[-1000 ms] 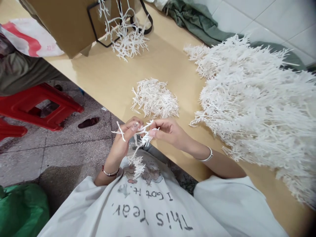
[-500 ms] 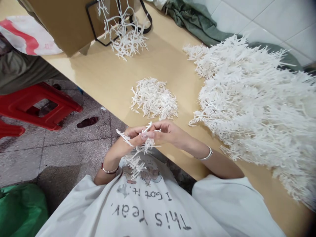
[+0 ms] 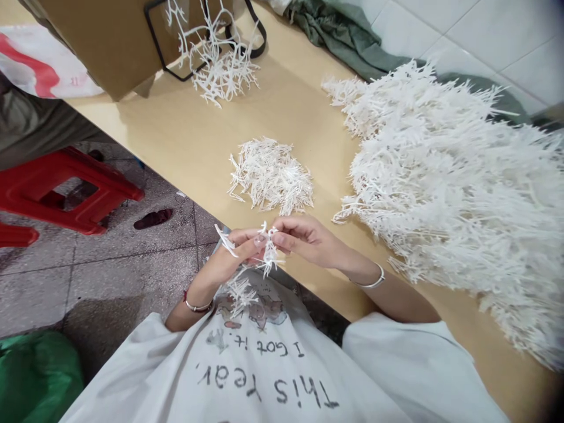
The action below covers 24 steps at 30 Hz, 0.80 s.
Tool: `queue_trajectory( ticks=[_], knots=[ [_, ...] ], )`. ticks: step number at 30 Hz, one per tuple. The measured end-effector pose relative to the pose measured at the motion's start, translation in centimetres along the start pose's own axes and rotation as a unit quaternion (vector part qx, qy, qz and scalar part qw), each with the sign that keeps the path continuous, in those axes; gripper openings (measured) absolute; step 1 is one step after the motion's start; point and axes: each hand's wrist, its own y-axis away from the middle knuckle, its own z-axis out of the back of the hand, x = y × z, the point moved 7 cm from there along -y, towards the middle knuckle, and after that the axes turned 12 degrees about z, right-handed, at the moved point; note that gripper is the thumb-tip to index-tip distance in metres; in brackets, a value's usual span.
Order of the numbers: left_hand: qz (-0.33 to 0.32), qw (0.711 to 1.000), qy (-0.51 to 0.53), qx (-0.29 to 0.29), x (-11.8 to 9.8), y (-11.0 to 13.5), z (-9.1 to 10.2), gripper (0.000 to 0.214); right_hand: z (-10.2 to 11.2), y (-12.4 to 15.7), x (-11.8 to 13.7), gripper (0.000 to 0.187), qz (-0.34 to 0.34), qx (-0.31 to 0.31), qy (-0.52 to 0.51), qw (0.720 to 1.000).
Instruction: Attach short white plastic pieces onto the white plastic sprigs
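The left hand [image 3: 238, 249] and the right hand [image 3: 308, 241] each maintain a narrow grip, thumb against fingers, holding 1 white branched piece [image 3: 269, 254] between the 2 hands, near the edge of the surface [image 3: 176, 135] and above the shirt [image 3: 264, 388]. More white strands [image 3: 241, 296] hang below the left hand in front of the shirt; their connection to the held piece cannot be determined. On the surface, the small pile [image 3: 275, 179] lies just beyond the hands, the large pile [image 3: 458, 194] lies to the right, and the cardboard box [image 3: 106, 47] stands at the far left.
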Motion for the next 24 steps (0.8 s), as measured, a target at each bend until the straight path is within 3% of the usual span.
queue_trajectory(
  ticks=[11, 14, 21, 24],
  knots=[
    [0.024, 0.989, 0.143, 0.025, 1.4, -0.9, -0.7, 0.036, -0.2, 0.6, -1.8, 0.033, -0.019, -0.023, -0.129, 0.991],
    [0.033, 0.991, 0.129, 0.014, 1.5, -0.9, -0.9, 0.039, -0.2, 0.5, -1.8, 0.034, -0.002, -0.007, -0.121, 0.993],
    [-0.027, 0.998, 0.047, -0.023, 0.4, -0.6, -1.0, 0.035, -0.1, 0.5, -1.2, 0.038, 0.029, 0.05, -0.053, 0.997],
    [-0.019, 0.999, 0.03, -0.028, 0.6, -0.8, -0.8, 0.039, -0.1, 0.5, -1.5, 0.037, 0.022, 0.038, -0.054, 0.998]
  ],
)
